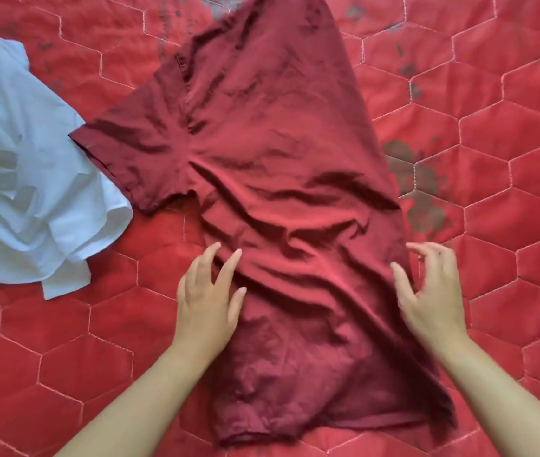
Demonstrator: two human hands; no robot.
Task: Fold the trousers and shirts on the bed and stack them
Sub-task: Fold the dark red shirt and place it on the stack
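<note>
Well, from the head view, our only one, we find the maroon shirt (278, 159) lying lengthwise on the bed (509, 159), wrinkled through its middle. One short sleeve (136, 153) sticks out to the left and touches the pale garment (24, 179) heaped beside it. Our left hand (207, 301) rests on the shirt's left edge with fingers spread and straight. Our right hand (433, 298) sits at the right edge, fingers loosely bent and apart. We see no cloth pinched between them, though blur softens that hand.

We judge the main risk to be the creases. If we fold across them without smoothing, they get pressed in and the shirt comes out lumpy, which would make a stack lean. Uneven pull is another: one hand dragging harder than the other would skew the shirt and leave its edges mismatched. The sleeve could also drag the pale garment along, since the two touch.

As for what we cannot make out, the shirt's far end runs off the top of the frame, so the collar is unseen. Only one sleeve shows, and we cannot tell whether the other lies folded under. The pale garment is cut off at the left, and we cannot say whether it is a shirt or trousers.
</note>
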